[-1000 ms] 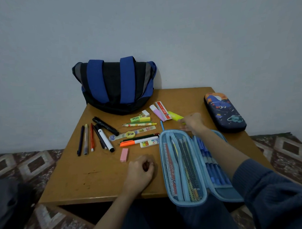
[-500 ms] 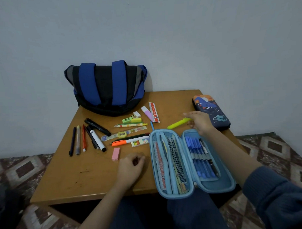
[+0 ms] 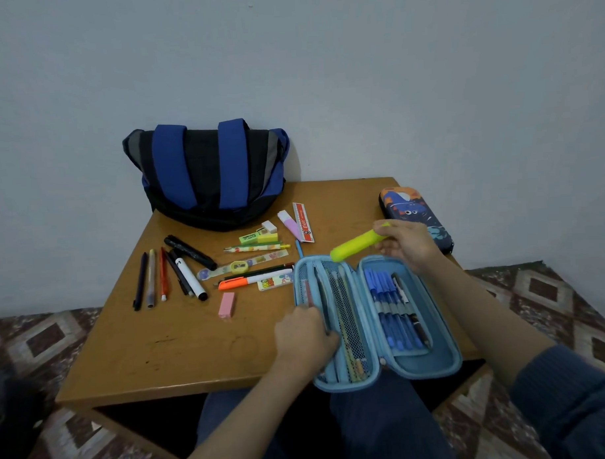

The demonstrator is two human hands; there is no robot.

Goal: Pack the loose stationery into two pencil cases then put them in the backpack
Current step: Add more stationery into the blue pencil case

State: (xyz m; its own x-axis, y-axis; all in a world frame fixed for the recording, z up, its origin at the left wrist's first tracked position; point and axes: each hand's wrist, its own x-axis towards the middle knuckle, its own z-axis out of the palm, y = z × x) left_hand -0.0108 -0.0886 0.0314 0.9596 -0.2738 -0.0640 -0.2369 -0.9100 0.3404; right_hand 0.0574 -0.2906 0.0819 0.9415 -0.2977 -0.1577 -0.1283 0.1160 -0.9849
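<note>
Yellow highlighter (image 3: 358, 245) looked light and hard; right hand (image 3: 409, 248) pinched its end, left hand (image 3: 303, 335) held the blue case (image 3: 419, 362).

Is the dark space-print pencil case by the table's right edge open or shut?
Shut: the dark space-print pencil case lies flat, lid down, nothing inside showing. Whether it is fully zipped, cannot tell.

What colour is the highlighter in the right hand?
Bright yellow highlighter, held by the right hand; the head view shows it.
</note>
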